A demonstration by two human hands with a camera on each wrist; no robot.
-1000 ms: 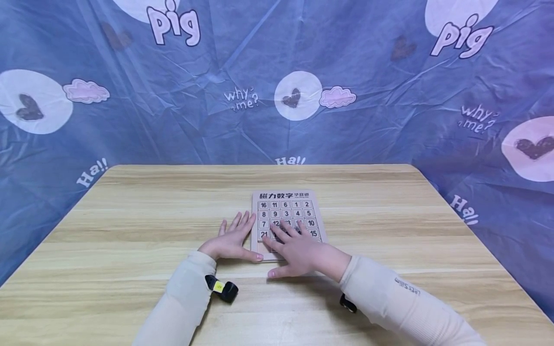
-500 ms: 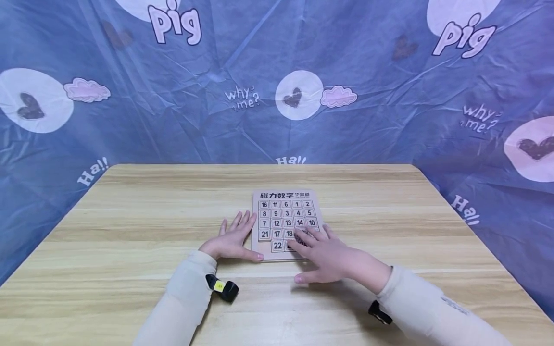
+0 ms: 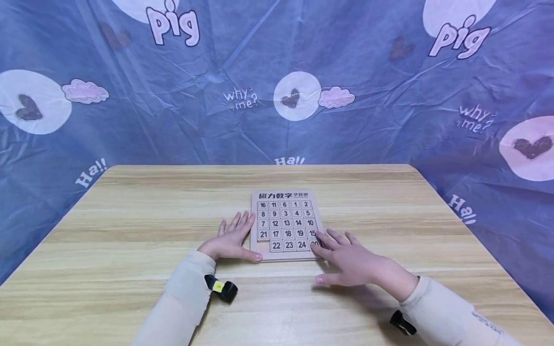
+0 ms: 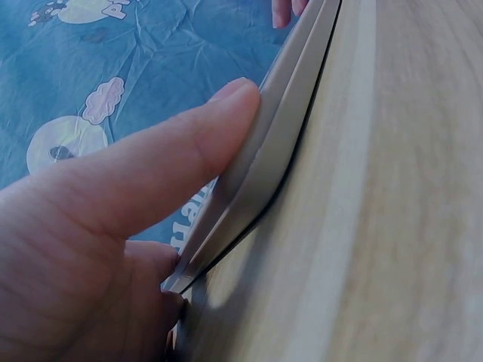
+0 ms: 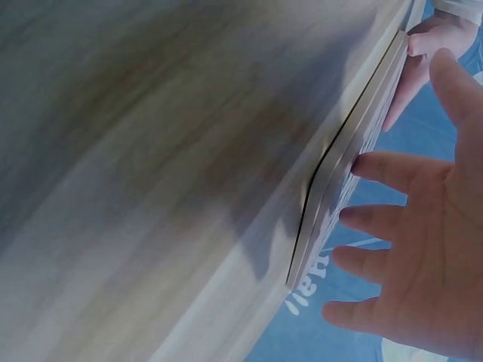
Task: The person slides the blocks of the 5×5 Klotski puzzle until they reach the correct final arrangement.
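Observation:
A pale number slide puzzle [image 3: 287,256] lies on the table in the head view, its square tiles in rows under a printed heading. Its lower-left slot stands vacant, below tile 21 [image 3: 263,234]. My left hand [image 3: 230,243] lies along the puzzle's left side, fingers spread, the thumb resting on its lower-left corner; the left wrist view shows that thumb [image 4: 204,139] against the board's top face. At the lower right, my right hand [image 3: 357,264] extends its fingers over the edge, fingertips at tile 15 [image 3: 312,233] and tile 20 [image 3: 314,243], which is partly hidden.
The wood-grain table [image 3: 173,192] reaches back to a blue printed curtain [image 3: 242,129], which also hangs at both sides. Black wrist cameras [image 3: 225,291] are strapped over the pale sleeves.
My right hand has slid from over the middle of the puzzle to its right edge, uncovering the lower rows of tiles. The left hand has stayed at the left side.

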